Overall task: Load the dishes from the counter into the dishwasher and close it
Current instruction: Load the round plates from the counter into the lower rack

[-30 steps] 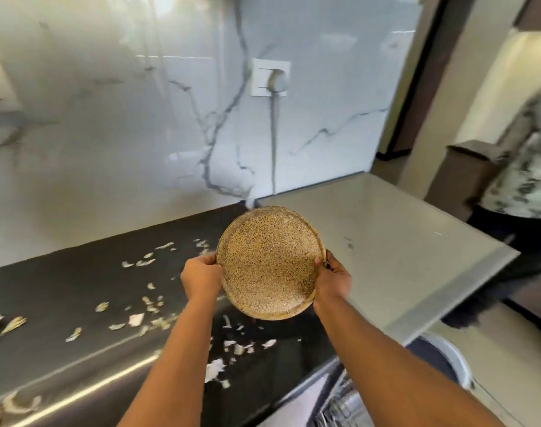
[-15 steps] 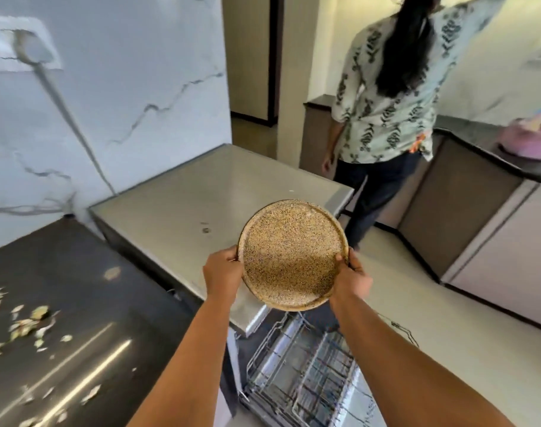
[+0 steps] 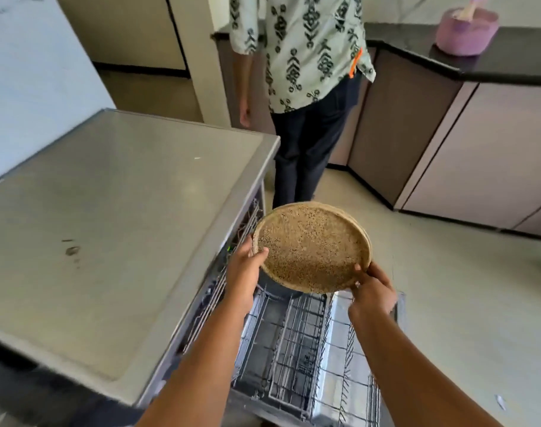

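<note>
A round speckled tan plate [image 3: 312,246] is held tilted over the open dishwasher. My left hand [image 3: 244,266] grips its left rim, thumb on the face. My right hand [image 3: 372,288] grips the lower right rim. Below them the wire lower rack [image 3: 303,343] is pulled out over the lowered door, and it looks empty where I can see it. A dark rounded thing sits just under the plate, mostly hidden. The upper rack [image 3: 244,223] shows at the dishwasher's mouth under the steel top.
The steel dishwasher top [image 3: 115,229] fills the left. Another person [image 3: 306,87] in a patterned shirt stands just beyond the dishwasher. Beige cabinets [image 3: 466,149] with a dark counter run along the right, carrying a pink container [image 3: 466,30]. Pale floor lies right of the rack.
I have turned right, from the dark counter toward the dishwasher. The plate, held in both hands throughout, has come down over the pulled-out rack. The other person now stands closer.
</note>
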